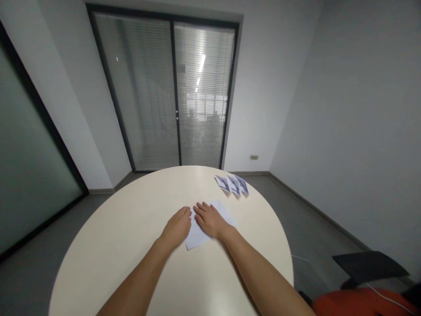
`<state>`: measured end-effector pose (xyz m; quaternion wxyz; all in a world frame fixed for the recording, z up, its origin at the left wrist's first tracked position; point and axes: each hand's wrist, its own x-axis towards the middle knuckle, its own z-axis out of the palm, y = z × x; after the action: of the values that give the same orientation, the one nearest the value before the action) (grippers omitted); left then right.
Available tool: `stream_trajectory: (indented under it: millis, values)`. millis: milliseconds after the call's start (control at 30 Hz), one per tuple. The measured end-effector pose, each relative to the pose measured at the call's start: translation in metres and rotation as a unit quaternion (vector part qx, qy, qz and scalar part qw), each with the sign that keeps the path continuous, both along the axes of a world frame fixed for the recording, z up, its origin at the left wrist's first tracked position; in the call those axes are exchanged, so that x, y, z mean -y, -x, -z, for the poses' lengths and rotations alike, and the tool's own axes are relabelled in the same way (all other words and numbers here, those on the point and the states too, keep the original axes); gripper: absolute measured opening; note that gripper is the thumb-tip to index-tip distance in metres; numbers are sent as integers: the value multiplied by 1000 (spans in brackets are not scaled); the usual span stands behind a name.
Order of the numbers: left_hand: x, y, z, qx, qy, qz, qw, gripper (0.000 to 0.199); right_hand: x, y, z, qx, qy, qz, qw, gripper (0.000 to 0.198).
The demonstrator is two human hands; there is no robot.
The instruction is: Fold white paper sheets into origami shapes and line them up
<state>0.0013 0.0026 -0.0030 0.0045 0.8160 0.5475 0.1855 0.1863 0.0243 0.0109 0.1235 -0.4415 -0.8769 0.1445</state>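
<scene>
A white sheet of paper lies on the round table in front of me, turned at an angle. My right hand rests flat on top of it, palm down with the fingers stretched out, covering its middle. At the paper's left edge is my left hand, its fingers held together and curled against that edge. The left fingertips and thumb are partly hidden. Beyond my right hand, several folded papers with blue-grey printed pictures stand in a zigzag row near the far right rim.
The cream round table spreads under both forearms. To the lower right is a chair with a red seat and black armrest. Glass panels with blinds stand beyond the table. A wall socket sits low on the wall.
</scene>
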Motion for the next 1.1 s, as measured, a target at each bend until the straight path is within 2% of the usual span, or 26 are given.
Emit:
stream_trajectory:
  millis: [100, 200, 400, 467, 600, 667, 767, 867, 1000, 1100]
  values:
    - [-6, 1, 11, 15, 17, 28, 999, 46, -4, -4, 0, 7, 14, -12, 1000, 60]
    - [-7, 1, 13, -8, 28, 36, 999, 49, -9, -7, 2, 21, 31, 18, 999, 64]
    - [8, -8, -13, -48, 37, 38, 997, 47, -17, -22, 5, 34, 46, 121, 991, 69]
    - [16, -14, -23, -59, 49, 17, 997, 42, -18, -26, 3, 33, 25, 146, 988, 67]
    - [27, -26, -36, -104, 55, -31, 993, 32, -14, -21, -4, 27, -79, 161, 983, 55]
    - [30, -30, -40, -120, 51, -58, 990, 30, -10, -12, -8, 13, -82, 141, 987, 53]
    - [30, -32, -42, -130, 46, -87, 987, 33, -3, 0, -7, -3, -43, 96, 994, 52]
    - [24, -27, -39, -123, 29, -86, 988, 38, 0, 3, -2, 11, -2, 55, 998, 58]
    - [10, -12, -19, -50, -10, -24, 998, 41, -2, -5, 0, -1, 10, -19, 1000, 60]
    - [2, -1, -2, -31, 29, -7, 999, 51, -4, -11, -3, -11, 14, -62, 998, 62]
